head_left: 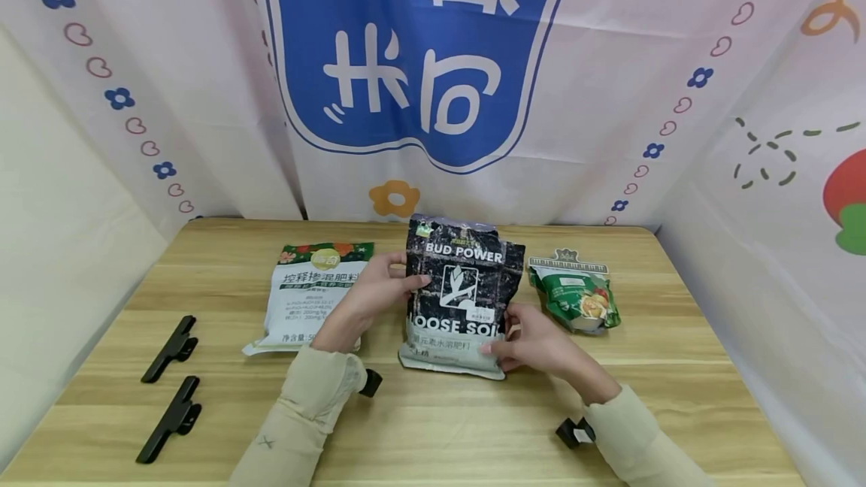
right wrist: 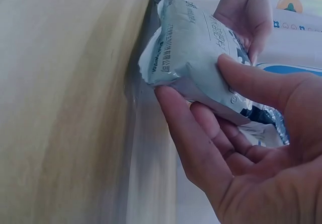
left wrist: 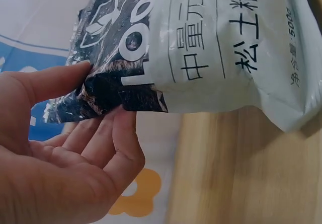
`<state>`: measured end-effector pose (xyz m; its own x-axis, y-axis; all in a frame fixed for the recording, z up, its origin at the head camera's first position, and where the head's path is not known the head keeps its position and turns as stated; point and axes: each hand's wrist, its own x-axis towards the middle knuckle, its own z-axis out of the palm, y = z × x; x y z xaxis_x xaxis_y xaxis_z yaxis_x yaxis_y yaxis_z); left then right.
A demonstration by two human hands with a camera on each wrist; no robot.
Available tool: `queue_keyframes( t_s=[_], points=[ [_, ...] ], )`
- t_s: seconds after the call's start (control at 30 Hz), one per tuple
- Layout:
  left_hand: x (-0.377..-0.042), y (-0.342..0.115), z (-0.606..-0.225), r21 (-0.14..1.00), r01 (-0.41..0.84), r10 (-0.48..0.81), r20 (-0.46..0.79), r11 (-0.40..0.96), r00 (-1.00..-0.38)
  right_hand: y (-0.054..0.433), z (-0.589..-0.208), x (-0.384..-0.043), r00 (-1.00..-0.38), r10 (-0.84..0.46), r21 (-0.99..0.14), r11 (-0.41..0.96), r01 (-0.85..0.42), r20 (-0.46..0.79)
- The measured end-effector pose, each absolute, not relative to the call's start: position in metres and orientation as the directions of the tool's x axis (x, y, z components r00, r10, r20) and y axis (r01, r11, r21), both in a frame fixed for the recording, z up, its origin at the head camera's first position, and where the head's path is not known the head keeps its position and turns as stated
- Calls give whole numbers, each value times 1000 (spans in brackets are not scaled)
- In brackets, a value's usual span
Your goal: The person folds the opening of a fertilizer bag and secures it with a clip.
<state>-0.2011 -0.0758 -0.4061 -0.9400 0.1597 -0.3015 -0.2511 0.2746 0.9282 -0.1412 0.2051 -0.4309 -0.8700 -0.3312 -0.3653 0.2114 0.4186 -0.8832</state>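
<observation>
A black and pale grey soil bag (head_left: 455,299) lettered "BUD POWER" stands tilted back at the middle of the table, its printed front toward me. My left hand (head_left: 379,288) grips its upper left edge, thumb on the front and fingers behind, as the left wrist view shows on the bag (left wrist: 201,48). Lower down on the other side, my right hand (head_left: 537,340) holds the bag's right edge. In the right wrist view the thumb lies on the front of the bag (right wrist: 196,48) and the fingers are underneath and behind.
Left of the soil bag lies a white fertilizer bag (head_left: 298,307), partly behind my left forearm. A green packet (head_left: 575,295) with a piano-shaped clip (head_left: 568,264) lies to the right. Two black bag clips (head_left: 172,349) lie at the table's left. A printed curtain (head_left: 609,96) hangs behind.
</observation>
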Motion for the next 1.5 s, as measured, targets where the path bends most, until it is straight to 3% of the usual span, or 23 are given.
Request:
queue_keyframes(
  t_s=[0.17,0.63,1.2,1.5],
  points=[
    [-187,-83,-399,931,-212,193,-276,296,-942,206,-428,-134,-875,-325,-869,459,186,-359],
    [-151,-105,-383,952,-24,279,-113,306,-954,200,-413,-120,-907,-355,-779,625,-51,-226],
    [-127,-118,-387,947,23,307,-81,321,-948,194,-416,-109,-903,-383,-756,646,-109,-197],
    [-121,-117,-387,966,55,359,-41,254,-933,195,-419,-108,-903,-406,-790,596,-144,-142]
  ],
)
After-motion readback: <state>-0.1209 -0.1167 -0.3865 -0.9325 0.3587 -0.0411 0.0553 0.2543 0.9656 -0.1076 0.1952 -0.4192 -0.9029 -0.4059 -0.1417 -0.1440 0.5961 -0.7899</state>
